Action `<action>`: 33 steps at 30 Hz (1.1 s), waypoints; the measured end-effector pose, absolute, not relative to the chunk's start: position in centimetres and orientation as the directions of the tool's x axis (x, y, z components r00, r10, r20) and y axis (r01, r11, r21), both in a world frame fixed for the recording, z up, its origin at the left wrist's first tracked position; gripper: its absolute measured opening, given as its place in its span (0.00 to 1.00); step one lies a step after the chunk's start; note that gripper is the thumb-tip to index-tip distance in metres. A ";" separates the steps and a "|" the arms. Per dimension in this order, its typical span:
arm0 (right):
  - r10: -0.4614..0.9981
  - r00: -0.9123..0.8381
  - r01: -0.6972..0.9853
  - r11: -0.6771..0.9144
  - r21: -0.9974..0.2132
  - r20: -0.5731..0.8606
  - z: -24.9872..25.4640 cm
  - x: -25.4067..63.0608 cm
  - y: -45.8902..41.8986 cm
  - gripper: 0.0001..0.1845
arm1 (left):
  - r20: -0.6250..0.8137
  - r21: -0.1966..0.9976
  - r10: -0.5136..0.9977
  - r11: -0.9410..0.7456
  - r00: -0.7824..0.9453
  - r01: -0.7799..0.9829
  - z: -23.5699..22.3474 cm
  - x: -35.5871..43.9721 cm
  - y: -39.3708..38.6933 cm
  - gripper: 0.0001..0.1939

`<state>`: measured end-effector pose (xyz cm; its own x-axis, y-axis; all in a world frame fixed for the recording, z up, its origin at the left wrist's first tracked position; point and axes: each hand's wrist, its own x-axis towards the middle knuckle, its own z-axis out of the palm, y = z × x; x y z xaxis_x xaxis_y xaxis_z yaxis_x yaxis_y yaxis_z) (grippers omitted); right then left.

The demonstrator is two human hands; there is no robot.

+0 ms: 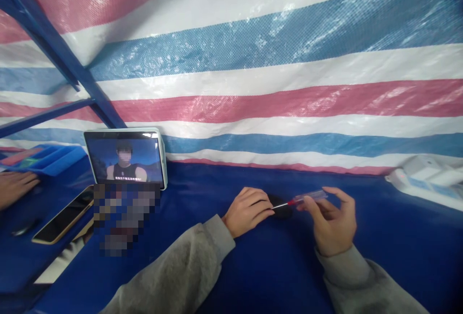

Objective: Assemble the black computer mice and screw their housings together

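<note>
My right hand (pixel 336 222) holds a screwdriver (pixel 310 198) by its clear and red handle, between thumb and fingers. Its metal shaft points left, toward the fingertips of my left hand (pixel 249 211). Under those fingertips a dark rounded object (pixel 282 207) lies low on the blue table surface (pixel 267 275). My left hand's fingers are bent together and closed over its near side. Where the screwdriver's tip ends is hidden by the left fingers, and the dark object's details are too dim to make out.
A tablet (pixel 125 159) playing a video leans upright at left. Beside it lie a phone (pixel 63 215) and a blue divided tray (pixel 54 158). Another person's hand (pixel 16 188) rests at the far left. White devices (pixel 428 179) stand at right, before a striped tarp (pixel 275 106).
</note>
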<state>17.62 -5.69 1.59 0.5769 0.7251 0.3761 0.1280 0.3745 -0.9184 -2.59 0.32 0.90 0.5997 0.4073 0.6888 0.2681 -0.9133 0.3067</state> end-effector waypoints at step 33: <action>0.627 0.435 0.422 0.492 -0.762 0.646 0.9 17.3 -6.7 0.23 | 0.650 0.325 0.466 -0.884 0.600 0.335 0.6 -2.5 0.4 0.18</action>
<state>17.29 -6.68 0.93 0.4353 0.6269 0.6461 0.4216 0.4922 -0.7616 -2.51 0.42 0.62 0.5999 0.4665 0.6500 0.3354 -0.8842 0.3251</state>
